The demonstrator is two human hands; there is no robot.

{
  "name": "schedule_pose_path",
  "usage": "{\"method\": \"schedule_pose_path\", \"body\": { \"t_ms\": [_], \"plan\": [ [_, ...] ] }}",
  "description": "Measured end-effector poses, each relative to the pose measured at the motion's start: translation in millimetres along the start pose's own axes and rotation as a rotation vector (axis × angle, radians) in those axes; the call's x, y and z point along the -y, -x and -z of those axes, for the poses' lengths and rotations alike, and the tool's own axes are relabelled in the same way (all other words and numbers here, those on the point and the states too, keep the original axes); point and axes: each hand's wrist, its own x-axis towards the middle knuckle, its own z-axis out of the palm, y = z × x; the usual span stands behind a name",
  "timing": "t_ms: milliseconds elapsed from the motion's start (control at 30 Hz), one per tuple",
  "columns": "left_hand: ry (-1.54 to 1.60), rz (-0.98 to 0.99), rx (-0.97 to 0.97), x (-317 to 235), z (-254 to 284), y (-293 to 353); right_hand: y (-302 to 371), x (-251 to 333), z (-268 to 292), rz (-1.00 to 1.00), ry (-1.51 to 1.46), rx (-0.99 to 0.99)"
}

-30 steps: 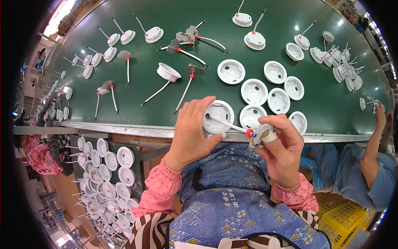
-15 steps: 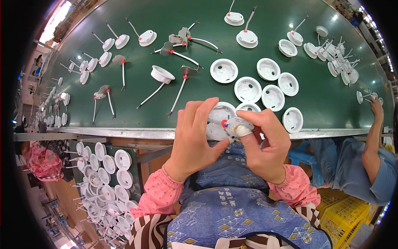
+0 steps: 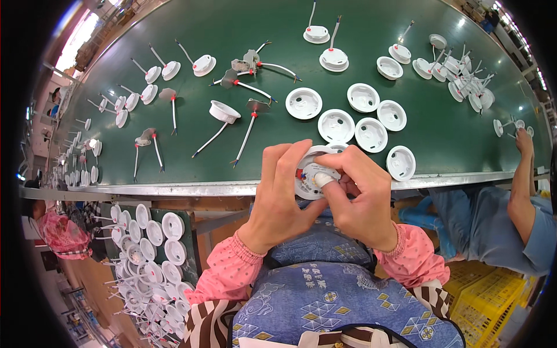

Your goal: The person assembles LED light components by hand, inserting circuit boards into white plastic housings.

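My left hand [image 3: 277,200] is curled round the side of a white round lamp housing [image 3: 314,152] held at the table's front edge. Inside its rim lies a pale round circuit board [image 3: 311,172] with a red grommet and small coloured wires on its left. My right hand [image 3: 365,200] pinches the board at its right side, the thumb, wrapped in white, pressing on its face. The board's underside and the right fingertips are hidden. Just beyond my hands, several empty white housings [image 3: 336,126] stand on the green table.
Boards with white cables [image 3: 253,105] lie left of centre on the green table [image 3: 191,127]. Wired lamp housings [image 3: 461,81] are heaped at the far right. More fill a lower side table [image 3: 194,243] at left. A person's arm [image 3: 522,156] works at right, above yellow crates [image 3: 481,301].
My right hand has brought the board down and left into the housing, turning its face toward me. The cable that stuck out to the left no longer shows. The view has shifted slightly.
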Motion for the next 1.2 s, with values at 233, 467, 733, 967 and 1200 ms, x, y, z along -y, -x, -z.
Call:
{"method": "schedule_pose_path", "body": {
  "t_ms": [233,467,733,967,1200],
  "plan": [
    [-0.046,-0.085,-0.043,3,-9,3,3,-8,-3,-0.163,-0.188,-0.004],
    [-0.047,-0.156,-0.035,4,-15,-9,1,-19,2,-0.222,-0.367,-0.019],
    [-0.124,-0.095,-0.018,6,-16,6,7,-18,-1,-0.058,-0.173,-0.031],
    [-0.149,-0.078,-0.045,6,-14,8,17,-8,-8,0.174,0.090,-0.129],
    [-0.105,-0.085,-0.114,4,-18,1,10,-2,0,0.163,0.149,-0.027]
  ]
}}
